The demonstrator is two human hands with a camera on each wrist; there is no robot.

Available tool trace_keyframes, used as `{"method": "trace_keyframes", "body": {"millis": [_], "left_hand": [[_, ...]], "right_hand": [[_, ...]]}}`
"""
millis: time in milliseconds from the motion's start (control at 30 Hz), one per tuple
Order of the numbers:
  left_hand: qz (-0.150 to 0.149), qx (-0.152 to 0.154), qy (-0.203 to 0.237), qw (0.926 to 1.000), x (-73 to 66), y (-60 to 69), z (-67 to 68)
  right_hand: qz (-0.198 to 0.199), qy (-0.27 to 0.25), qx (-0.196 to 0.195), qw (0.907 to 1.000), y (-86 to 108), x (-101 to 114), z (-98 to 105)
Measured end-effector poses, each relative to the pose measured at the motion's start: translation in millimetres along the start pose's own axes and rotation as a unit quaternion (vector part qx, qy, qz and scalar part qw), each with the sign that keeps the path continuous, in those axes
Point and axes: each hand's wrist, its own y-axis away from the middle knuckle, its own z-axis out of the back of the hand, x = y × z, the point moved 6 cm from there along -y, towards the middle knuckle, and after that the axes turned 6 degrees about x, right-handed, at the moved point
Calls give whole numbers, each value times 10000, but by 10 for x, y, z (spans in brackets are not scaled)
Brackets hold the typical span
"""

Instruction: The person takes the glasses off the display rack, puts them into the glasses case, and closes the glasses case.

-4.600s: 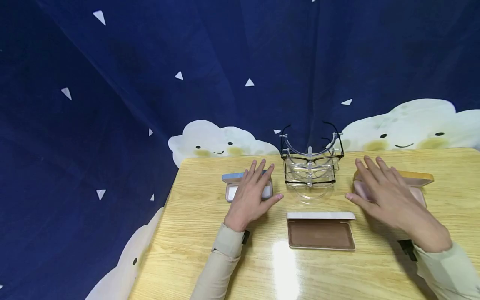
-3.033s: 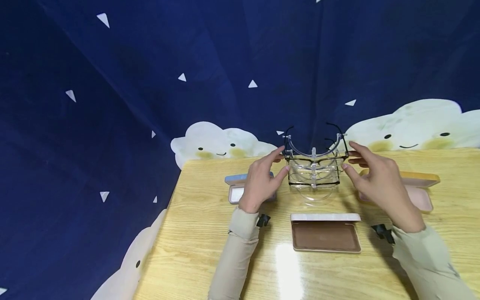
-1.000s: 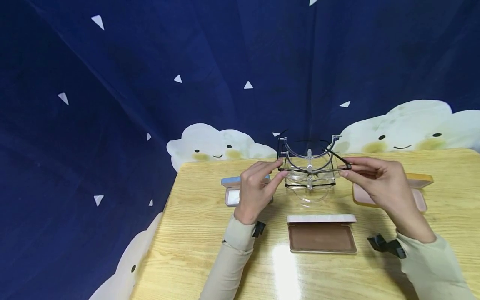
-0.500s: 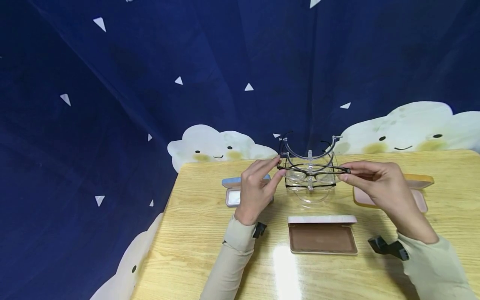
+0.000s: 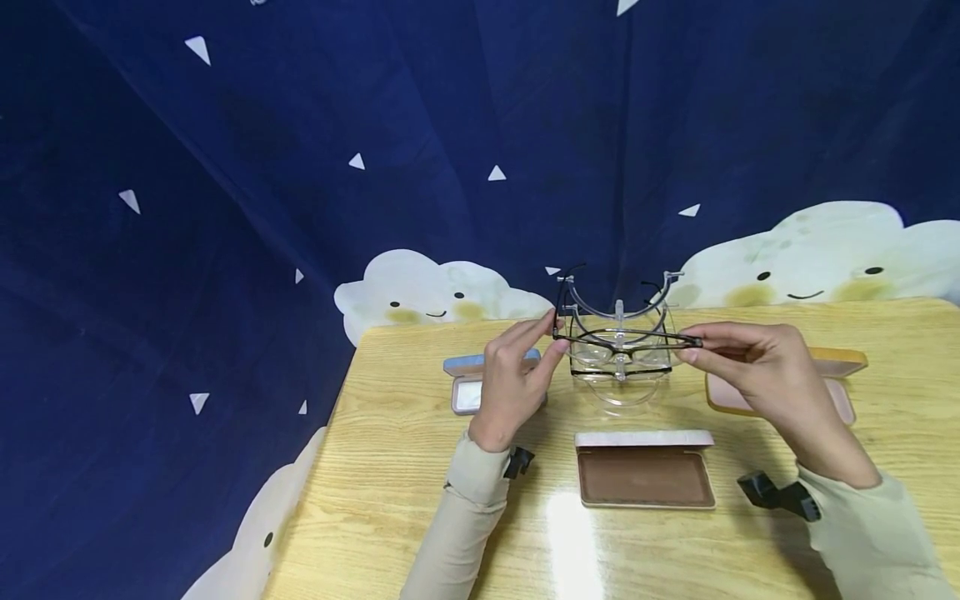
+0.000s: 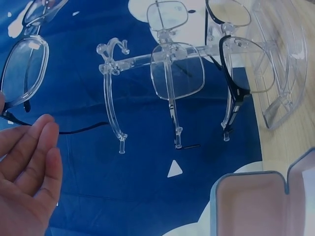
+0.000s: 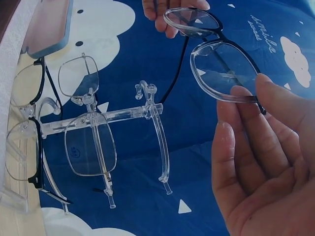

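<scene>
Both hands hold one pair of black-framed eyeglasses (image 5: 622, 352) in front of a clear display stand (image 5: 619, 310). My left hand (image 5: 513, 375) pinches the frame's left end near the hinge; that temple still extends back. The right hand (image 5: 772, 375) grips the right end, where the temple lies folded across behind the lenses. In the right wrist view, clear lower rims show on the eyeglasses (image 7: 224, 73), apart from the stand's bare top tier. Lower tiers carry thin-rimmed eyeglasses (image 7: 91, 142) and black half-rim eyeglasses (image 7: 37, 157).
Three open glasses cases rest on the wooden table (image 5: 390, 483): a blue one (image 5: 463, 364) behind the left hand, a white one with brown lining (image 5: 645, 479) in front, an orange one (image 5: 840, 360) at right. A dark blue curtain (image 5: 420, 100) hangs behind.
Both hands left their flat pose above the side cases and took the top eyeglasses off the stand toward me. The right temple swung inward and folded; over the last half second almost nothing moved.
</scene>
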Motion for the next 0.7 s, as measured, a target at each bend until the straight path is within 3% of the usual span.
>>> {"method": "trace_keyframes", "body": {"millis": [700], "left_hand": [[-185,-49,-120,9997,-11,9,9]], "right_hand": [[425,-156,209,9988,-39,-46,2]]}}
